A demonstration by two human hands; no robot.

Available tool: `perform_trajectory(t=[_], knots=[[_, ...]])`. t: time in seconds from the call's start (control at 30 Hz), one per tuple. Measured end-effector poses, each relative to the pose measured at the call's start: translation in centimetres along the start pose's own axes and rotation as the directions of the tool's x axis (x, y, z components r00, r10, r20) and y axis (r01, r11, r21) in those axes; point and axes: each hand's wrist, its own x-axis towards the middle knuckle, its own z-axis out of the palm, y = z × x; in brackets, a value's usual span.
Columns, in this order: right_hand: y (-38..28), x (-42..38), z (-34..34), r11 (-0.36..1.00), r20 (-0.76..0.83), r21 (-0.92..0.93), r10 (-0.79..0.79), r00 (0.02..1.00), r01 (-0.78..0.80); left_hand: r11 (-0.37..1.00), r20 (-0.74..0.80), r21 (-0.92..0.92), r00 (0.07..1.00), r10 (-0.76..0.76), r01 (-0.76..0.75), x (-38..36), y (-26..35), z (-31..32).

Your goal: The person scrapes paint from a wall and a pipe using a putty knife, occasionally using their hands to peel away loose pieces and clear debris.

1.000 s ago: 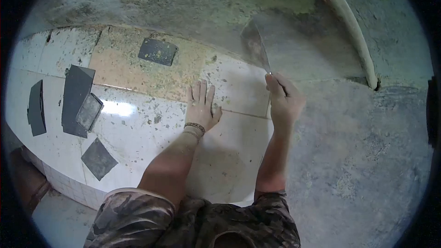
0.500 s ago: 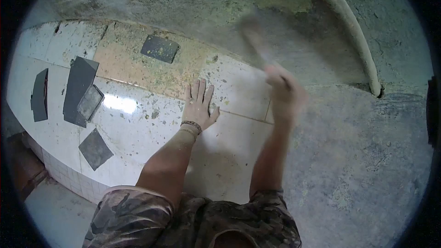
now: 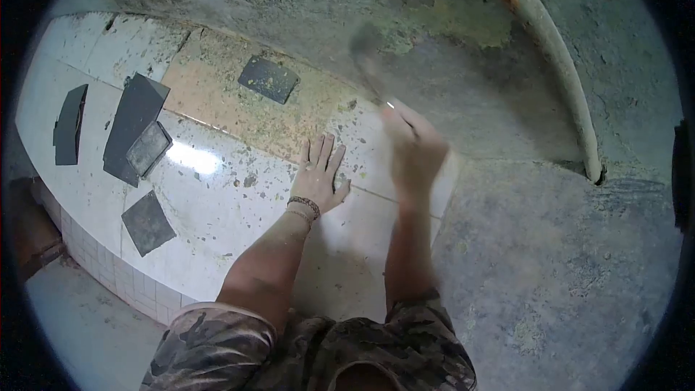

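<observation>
My left hand [image 3: 317,179] rests flat on the white tiled surface [image 3: 347,235], fingers spread, among loose flakes. A bracelet circles that wrist. My right hand [image 3: 418,146] is closed around the end of a thin-shafted tool [image 3: 371,76]. Motion smears the tool's dark head, so I cannot tell its exact kind. Its head overlaps the grey-green wall [image 3: 304,11] above the tiles. Beyond my left hand lies a dark grey rectangular piece [image 3: 269,80] sprinkled with yellowish flakes, on a tan strip [image 3: 206,87] littered with debris.
To the left lie a large dark sheet [image 3: 130,127], a smaller grey block [image 3: 148,148] overlapping it, a narrow dark piece [image 3: 69,127] and a squarish grey piece [image 3: 148,223]. A pale pipe [image 3: 557,43] runs down the right wall. Rough grey concrete [image 3: 536,261] borders the tiles.
My right hand and the tool have moved left along the wall. My left hand stays planted on the tiles, while the whole view has shifted slightly.
</observation>
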Motion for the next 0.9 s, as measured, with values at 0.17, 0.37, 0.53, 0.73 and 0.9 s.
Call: perform_trajectory(t=[0.17, 0.37, 0.53, 0.73, 0.9], knots=[[2.8, -1.4, -5.8, 0.916, 0.045, 0.132, 0.376, 0.925, -0.379, 1.0, 0.002, 0.024, 1.0, 0.008, -0.008, -0.1, 0.0, 0.3], [1.1, -0.5, -9.0, 0.959, 0.159, -0.048, 0.283, 0.946, -0.279, 0.984, -0.172, -0.171, 0.985, 0.017, -0.047, -1.0, -0.6, 1.6], [-4.2, 1.7, -11.2, 0.972, 0.229, -0.155, 0.207, 0.951, -0.174, 0.606, -0.398, -0.769, 0.895, -0.202, -0.204, 3.7, 7.2, -5.4], [-9.0, 4.1, -10.4, 0.926, 0.279, -0.37, 0.036, 0.959, 0.073, -0.395, 0.0, -0.91, 0.951, -0.31, -0.129, 11.8, 16.1, -13.9], [-9.9, 5.9, -8.9, 0.857, 0.376, -0.5, 0.082, 0.923, 0.128, -0.495, 0.054, -0.859, 0.939, -0.339, -0.13, 14.5, 15.1, -12.3]])
